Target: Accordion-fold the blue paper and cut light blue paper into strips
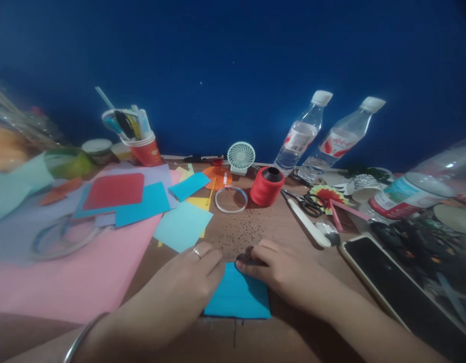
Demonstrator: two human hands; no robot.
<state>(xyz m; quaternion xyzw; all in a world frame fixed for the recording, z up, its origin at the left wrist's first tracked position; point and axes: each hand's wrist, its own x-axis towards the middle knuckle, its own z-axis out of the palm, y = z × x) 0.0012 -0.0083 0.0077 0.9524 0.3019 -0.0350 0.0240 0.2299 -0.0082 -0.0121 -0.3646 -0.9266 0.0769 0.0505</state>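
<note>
A blue paper piece (pixel 238 297) lies flat on the brown table in front of me. My left hand (pixel 197 269), with a ring on one finger, rests at its upper left edge with the fingers curled; what they hold, if anything, is hidden. At the upper right edge my right hand (pixel 273 264) has thumb and fingers closed on a small dark object (pixel 245 258), too blurred to name. Many tiny dark specks (pixel 242 232) are scattered just beyond both hands.
Ahead stand a red thread spool (pixel 267 186), a tape ring (pixel 231 199) and a small fan (pixel 241 157). Two bottles (pixel 301 133), scissors (pixel 310 201) and a phone (pixel 392 277) are right. Colored papers (pixel 142 201) and a red cup (pixel 144 148) lie left.
</note>
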